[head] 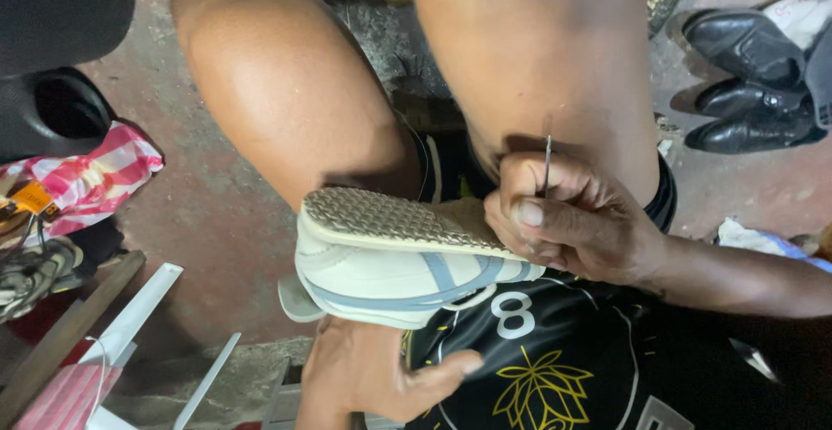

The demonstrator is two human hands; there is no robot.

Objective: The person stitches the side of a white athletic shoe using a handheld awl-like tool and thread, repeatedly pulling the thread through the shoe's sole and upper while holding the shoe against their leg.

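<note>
Between the person's bare knees, a pale cream sneaker (390, 265) lies on its side across the lap, its sole turned up and away from the body. Its upper looks like smooth leather with grey-blue curved stripes, and the tan sole is flat, rimmed and covered in a fine woven-looking tread. Under the shoe, the left hand (373, 374) cups it from below, fingers loosely curled, thumb stretched toward the dark printed shirt (555, 361). At the heel end, the right hand (572, 222) is closed on the sole's edge, thumb pressed flat along the rim, and its fingers pinch a thin metal needle (547, 163) that stands upright above the knuckles. Off to the right, black glossy dress shoes (745, 83) sit on the rough reddish concrete floor (208, 222), well apart from the sneaker. A pink-and-white striped bag (95, 179) lies crumpled at the left
</note>
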